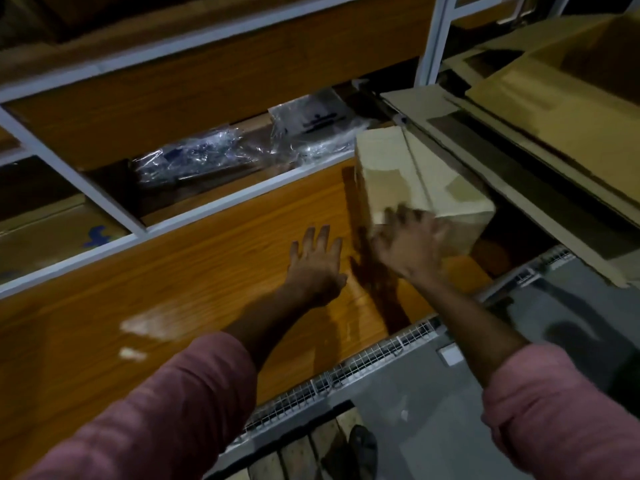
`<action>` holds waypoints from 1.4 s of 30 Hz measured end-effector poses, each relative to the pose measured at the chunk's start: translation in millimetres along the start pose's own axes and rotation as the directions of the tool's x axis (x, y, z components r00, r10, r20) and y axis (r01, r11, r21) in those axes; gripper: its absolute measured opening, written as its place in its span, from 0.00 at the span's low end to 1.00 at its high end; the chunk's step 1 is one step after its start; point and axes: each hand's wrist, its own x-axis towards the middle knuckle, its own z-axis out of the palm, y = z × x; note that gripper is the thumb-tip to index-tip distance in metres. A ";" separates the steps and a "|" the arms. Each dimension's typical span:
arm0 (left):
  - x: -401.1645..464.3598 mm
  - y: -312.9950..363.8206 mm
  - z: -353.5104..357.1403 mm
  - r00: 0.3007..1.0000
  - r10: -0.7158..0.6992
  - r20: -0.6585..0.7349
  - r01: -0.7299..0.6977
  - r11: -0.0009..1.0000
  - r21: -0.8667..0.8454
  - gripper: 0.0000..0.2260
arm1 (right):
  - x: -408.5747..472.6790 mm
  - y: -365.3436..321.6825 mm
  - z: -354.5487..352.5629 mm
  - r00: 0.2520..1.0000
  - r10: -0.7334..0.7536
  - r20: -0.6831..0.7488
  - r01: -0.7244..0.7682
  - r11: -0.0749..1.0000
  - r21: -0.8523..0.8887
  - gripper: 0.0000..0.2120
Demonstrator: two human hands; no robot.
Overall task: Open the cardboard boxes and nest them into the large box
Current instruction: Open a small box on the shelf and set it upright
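A wide wooden shelf with a white metal frame fills most of the view, seen from above in dim light. Flattened cardboard sheets lie stacked beside the shelf's far right end. Clear plastic bags sit in an opening behind the shelf. A closed cardboard box rests tilted on the shelf's right end, one corner raised, just in front of the sheets. The person's right hand, in a pink sleeve, is pressed on the box's near corner, fingers spread across it; the blur hides whether it grips. The left hand is flat and open above the shelf, fingers apart, just left of the box, not touching it.
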 end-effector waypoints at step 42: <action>-186.5 -161.6 -8.9 0.816 -0.530 -0.228 0.538 0.842 -0.033 0.13 | -68.5 -294.6 37.1 0.837 -0.536 0.112 0.473 0.811 0.344 0.17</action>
